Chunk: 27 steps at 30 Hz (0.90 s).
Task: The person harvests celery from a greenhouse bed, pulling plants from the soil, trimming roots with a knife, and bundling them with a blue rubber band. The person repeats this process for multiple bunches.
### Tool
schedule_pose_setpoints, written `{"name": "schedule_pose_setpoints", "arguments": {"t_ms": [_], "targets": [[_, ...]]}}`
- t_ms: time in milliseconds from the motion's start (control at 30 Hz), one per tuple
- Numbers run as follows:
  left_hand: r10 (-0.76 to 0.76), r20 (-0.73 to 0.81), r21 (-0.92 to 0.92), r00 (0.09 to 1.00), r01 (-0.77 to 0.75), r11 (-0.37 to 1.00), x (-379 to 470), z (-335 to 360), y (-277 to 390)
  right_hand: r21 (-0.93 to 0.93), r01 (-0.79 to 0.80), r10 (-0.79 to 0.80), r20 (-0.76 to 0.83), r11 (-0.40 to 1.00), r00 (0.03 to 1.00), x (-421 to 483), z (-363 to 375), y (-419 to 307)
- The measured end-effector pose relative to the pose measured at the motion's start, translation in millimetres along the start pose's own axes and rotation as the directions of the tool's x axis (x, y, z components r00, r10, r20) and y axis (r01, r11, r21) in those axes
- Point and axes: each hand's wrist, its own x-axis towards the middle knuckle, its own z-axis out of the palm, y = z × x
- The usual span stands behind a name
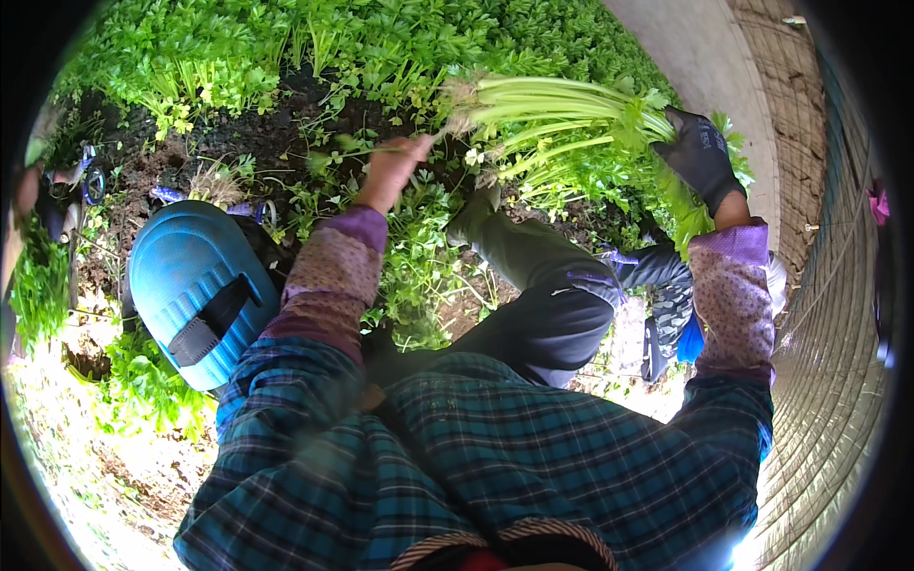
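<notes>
My right hand point(696, 150), in a dark work glove, grips a bunch of celery point(564, 100) at its leafy end. The bunch lies nearly level, with its pale roots point(463, 103) pointing left. My left hand point(393, 168) is bare and close to those roots. A thin leafy stem point(360, 150), blurred, sticks out leftward from its closed fingers. Whether its fingertips touch the roots, I cannot tell. Loose celery leaves point(421, 243) cover the ground below the hands.
Standing celery point(400, 36) grows densely ahead. A blue knee pad point(193, 285) is at my left. Near it lie pulled roots point(216, 182) and a purple-blue tie point(168, 194). Another person's camouflage clothing point(671, 300) shows at right, beside a pale curved strip point(742, 93) and ribbed wall point(821, 307).
</notes>
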Motion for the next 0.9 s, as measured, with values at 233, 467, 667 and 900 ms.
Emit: {"name": "schedule_pose_setpoints", "arguments": {"t_ms": [233, 467, 667, 900], "targets": [[0.143, 0.427, -0.239, 0.893, -0.041, 0.97, -6.6, 47.4, 28.1, 0.309, -0.204, 0.108, 0.301, 0.929, 0.948, 24.7, 8.0, -30.8], [0.421, 0.377, -0.923, 0.825, 0.301, 0.239, -1.3, 26.0, 38.5, 0.507, -0.065, 0.002, 0.125, 0.86, 0.992, 35.3, 11.4, -52.1], [0.281, 0.377, -0.926, 0.883, 0.36, 0.111, -10.6, 31.8, 54.8, 0.65, -0.237, 0.067, 0.275, 0.722, 0.959, 36.9, 7.7, -57.5], [0.323, 0.496, -0.84, 0.806, 0.352, 0.412, -1.1, 29.5, 50.7, 0.578, -0.358, 0.059, 0.471, 0.733, 0.88, 43.7, 15.8, -48.4]]}}
